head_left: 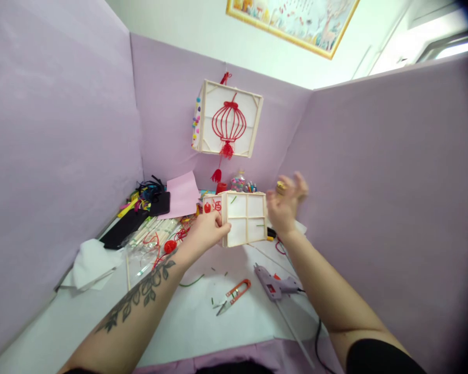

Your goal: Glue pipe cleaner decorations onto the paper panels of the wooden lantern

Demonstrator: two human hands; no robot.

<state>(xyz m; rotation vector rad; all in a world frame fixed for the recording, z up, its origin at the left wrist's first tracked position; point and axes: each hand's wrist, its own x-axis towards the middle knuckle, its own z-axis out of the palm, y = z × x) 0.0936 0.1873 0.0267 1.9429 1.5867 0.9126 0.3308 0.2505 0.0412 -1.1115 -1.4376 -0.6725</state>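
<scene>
Left hand (208, 227) on wood-framed box (237, 231)

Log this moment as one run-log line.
left hand: holds box | right hand: raised beside box, blurred, grasp unclear | glue gun: on table | snips: on table

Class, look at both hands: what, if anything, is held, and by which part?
The left hand holds the pale-framed box at the upright edge beside its red-marked side. Whether the blurred right hand holds anything cannot be told.
</scene>
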